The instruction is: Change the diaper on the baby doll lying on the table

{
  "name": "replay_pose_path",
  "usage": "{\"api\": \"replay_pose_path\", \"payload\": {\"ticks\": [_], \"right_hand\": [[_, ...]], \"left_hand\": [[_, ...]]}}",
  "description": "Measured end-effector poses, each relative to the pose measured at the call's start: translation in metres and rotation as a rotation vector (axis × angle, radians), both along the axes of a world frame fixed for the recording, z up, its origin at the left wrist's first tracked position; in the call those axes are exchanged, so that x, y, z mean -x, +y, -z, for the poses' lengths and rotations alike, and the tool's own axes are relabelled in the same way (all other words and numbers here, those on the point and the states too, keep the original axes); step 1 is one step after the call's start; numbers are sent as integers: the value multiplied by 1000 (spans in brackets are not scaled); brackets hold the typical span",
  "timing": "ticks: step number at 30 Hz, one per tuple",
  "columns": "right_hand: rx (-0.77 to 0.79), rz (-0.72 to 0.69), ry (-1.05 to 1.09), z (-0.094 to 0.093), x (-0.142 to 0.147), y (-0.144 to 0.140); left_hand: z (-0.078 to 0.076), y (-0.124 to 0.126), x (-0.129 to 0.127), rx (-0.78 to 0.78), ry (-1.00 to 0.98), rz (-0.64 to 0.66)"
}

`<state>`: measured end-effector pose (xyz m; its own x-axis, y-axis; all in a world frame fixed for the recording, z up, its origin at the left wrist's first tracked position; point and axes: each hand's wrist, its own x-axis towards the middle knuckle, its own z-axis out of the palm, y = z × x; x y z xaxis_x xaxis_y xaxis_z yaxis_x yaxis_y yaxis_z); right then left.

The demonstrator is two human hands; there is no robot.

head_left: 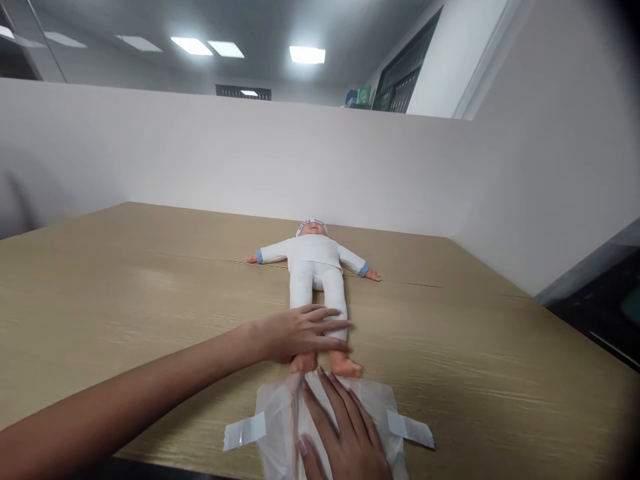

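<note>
Your left hand (pixel 300 337) laid flat, fingers open, across the legs of the white-clothed plastic baby doll (pixel 316 280) lying face-up mid-surface, your right hand (pixel 343 433) pressing, fingers spread, on the white unfolded diaper (pixel 395 423) just below its feet, light wooden surface (pixel 125 287)

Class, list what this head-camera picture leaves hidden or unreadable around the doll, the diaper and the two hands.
- doll: lower legs hidden under the left hand.
- diaper: middle covered by the right hand; near end cut off by the bottom edge.
- Print on the doll's cap: too small to read.
- Right wrist: out of frame.
</note>
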<state>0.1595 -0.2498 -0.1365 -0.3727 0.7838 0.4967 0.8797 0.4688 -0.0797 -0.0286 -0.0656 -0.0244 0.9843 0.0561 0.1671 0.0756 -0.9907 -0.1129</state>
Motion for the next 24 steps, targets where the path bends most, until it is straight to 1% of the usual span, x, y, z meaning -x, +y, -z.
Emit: {"api": "replay_pose_path", "payload": {"ticks": [3, 5, 7, 8, 10, 12, 15, 17, 19, 21, 24], "right_hand": [[67, -7, 64, 12, -6, 4], [115, -23, 66, 17, -12, 8], [136, -51, 22, 18, -17, 15], [137, -71, -12, 16, -19, 19], [124, -106, -68, 6, -20, 29], [133, -131, -90, -11, -16, 40], [218, -117, -65, -37, -5, 59], [285, -92, -35, -50, 2, 78], [331, -80, -7, -55, 6, 105], [345, -102, -7, -53, 7, 139], [298, -154, 10, -49, 10, 196]], "left_hand": [[-1, 6, -11, 20, -67, 56], [-2, 7, -17, 20, -100, 54], [-8, 9, -20, 22, -120, 46], [-14, 10, -21, 47, -136, 40], [-32, 13, -20, 165, -201, 33], [-55, 19, -18, 336, -299, 24], [-89, 31, -13, 592, -428, -9], [-107, 39, -9, 716, -478, -55], [-119, 44, -7, 781, -501, -103], [-126, 48, -5, 795, -526, -144], [-130, 51, -3, 786, -573, -165]]}}
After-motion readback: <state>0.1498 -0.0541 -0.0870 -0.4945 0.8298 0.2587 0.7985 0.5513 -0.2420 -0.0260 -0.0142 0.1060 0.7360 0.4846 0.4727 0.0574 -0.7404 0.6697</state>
